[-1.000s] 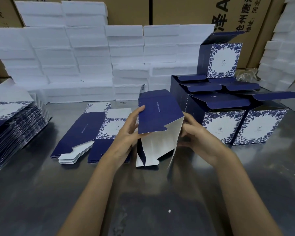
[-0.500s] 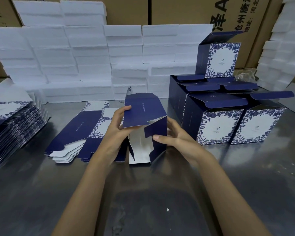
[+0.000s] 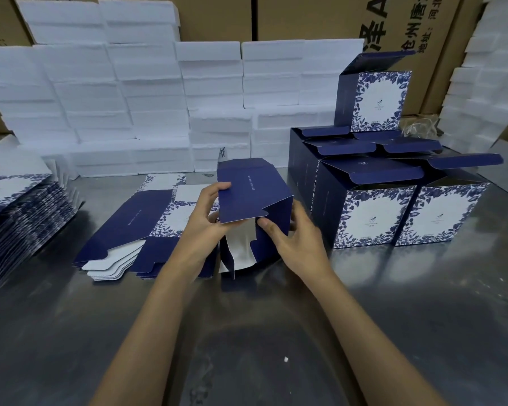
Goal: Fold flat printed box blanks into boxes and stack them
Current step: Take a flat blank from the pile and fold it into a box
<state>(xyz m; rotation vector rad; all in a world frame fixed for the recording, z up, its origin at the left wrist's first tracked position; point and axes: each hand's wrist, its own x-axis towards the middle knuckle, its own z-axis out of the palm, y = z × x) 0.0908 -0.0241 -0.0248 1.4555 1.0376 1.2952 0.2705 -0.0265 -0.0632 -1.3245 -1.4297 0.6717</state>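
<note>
- Steel table [image 3: 423, 317], dull and scuffed; white foam slabs [image 3: 129, 92] walled up at the far edge.
- Folded boxes [image 3: 376, 212] stacked right, glossy navy, floral panels: several done.
- Flat blanks [image 3: 21, 218] piled left, many left.
- Half-formed box [image 3: 252, 197] at centre: left hand [image 3: 206, 218] grips its top panel, right hand [image 3: 294, 244] pinches a side flap.

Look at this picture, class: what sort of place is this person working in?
Probably a packaging workshop or warehouse: flat box blanks piled on a steel table, folded boxes stacked beside them, and big cardboard cartons behind white foam blocks.
</note>
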